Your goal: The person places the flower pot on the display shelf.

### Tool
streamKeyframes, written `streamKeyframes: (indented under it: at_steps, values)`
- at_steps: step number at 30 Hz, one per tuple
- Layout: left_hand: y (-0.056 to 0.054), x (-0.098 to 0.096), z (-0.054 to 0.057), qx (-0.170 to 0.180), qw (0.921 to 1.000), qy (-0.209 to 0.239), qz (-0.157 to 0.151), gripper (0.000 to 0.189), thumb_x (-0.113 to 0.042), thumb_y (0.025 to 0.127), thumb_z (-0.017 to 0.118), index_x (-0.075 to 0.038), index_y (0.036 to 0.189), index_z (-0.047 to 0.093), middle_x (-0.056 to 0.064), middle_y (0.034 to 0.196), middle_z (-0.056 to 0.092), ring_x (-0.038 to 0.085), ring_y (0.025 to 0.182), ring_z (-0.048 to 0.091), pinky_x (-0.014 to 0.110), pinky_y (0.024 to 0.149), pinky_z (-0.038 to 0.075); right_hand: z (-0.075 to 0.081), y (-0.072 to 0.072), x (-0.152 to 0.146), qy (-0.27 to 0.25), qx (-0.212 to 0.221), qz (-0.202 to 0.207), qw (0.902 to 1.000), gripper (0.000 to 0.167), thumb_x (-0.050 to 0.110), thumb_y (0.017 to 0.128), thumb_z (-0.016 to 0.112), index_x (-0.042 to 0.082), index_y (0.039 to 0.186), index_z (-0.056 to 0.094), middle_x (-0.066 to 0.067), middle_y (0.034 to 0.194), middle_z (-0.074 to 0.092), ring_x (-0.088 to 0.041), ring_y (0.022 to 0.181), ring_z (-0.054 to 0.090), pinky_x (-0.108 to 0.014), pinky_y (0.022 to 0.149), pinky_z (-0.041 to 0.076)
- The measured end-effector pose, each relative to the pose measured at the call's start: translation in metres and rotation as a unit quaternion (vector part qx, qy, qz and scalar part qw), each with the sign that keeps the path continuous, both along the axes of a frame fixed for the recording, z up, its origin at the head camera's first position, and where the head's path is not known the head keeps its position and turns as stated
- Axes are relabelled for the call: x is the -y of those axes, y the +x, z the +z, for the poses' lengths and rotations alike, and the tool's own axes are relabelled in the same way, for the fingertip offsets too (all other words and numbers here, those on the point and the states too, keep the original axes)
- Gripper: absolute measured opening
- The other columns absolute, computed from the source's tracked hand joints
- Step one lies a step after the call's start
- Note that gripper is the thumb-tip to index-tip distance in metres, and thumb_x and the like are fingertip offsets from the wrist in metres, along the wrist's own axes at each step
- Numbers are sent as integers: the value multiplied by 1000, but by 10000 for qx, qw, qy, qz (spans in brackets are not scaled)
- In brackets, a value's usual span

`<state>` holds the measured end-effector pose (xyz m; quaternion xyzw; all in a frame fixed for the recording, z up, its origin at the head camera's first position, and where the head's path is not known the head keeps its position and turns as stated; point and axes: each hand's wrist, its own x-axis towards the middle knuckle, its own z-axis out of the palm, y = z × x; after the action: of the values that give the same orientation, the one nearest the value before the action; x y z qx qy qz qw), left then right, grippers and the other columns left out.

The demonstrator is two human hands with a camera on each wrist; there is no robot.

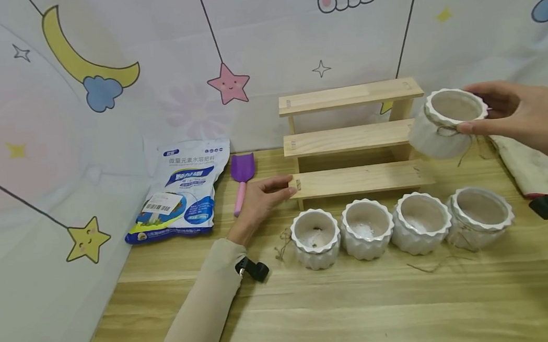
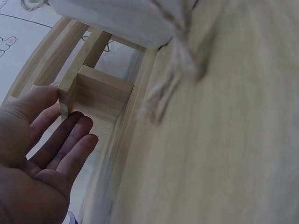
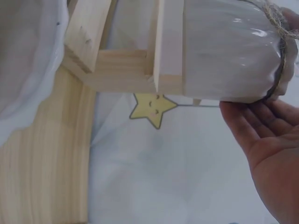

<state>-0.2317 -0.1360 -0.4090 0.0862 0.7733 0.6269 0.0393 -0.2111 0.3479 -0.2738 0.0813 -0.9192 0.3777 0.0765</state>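
My right hand (image 1: pixel 532 116) grips a white ceramic pot (image 1: pixel 434 135) by its scalloped rim, thumb on the near side. Twine is tied round the pot's neck, and it is held up at the right end of a three-tier wooden plant stand (image 1: pixel 354 180). In the right wrist view the pot's side (image 3: pixel 229 56) appears against the stand's boards; whether they touch I cannot tell. My left hand (image 1: pixel 262 199) pinches the left end of the lowest board between thumb and fingers, seen closer in the left wrist view at the board end (image 2: pixel 67 95).
Several similar pots, among them a left-end pot (image 1: pixel 318 260), stand in a row before the stand. Left of it lie a purple shovel (image 1: pixel 243 167) with a pink handle and a fertilizer bag (image 1: pixel 181 190). A pale cloth item (image 1: pixel 532 163) lies at the right.
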Motion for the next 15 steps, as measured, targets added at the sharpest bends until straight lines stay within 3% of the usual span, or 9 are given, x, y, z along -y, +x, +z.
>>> streamKeyframes:
  at_steps: [2, 4, 12, 15]
  values:
    - [0, 1, 0, 1, 10000, -15, 18, 39, -12, 94, 84, -4, 130, 75, 10, 125, 76, 25, 116, 71, 30, 95, 58, 5, -4, 6, -165, -67, 105, 9998, 74, 21, 95, 85, 17, 159, 49, 20, 125, 61, 9, 108, 58, -3, 81, 44]
    - [0, 0, 0, -17, 10000, -24, 16, 38, -13, 94, 84, -4, 130, 75, 9, 126, 76, 24, 118, 71, 31, 96, 57, 10, -8, 11, -216, -87, 166, 9996, 72, 20, 93, 86, 15, 156, 52, 23, 119, 63, 8, 103, 60, -5, 78, 44]
    - [-1, 0, -2, -133, 9999, 45, 13, 38, -13, 94, 84, -4, 130, 75, 10, 125, 76, 24, 118, 71, 31, 96, 57, 26, -22, 33, -280, 9, 345, 9990, 68, 26, 93, 86, 22, 154, 56, 13, 126, 67, -1, 108, 62, -8, 80, 45]
    - [0, 1, -1, -145, 9999, 48, -18, 39, -13, 94, 84, -3, 130, 75, 10, 126, 76, 25, 118, 71, 30, 96, 57, 30, -28, 41, -310, 87, 368, 9988, 67, 28, 93, 86, 22, 153, 57, 15, 125, 69, 1, 110, 62, -8, 81, 44]
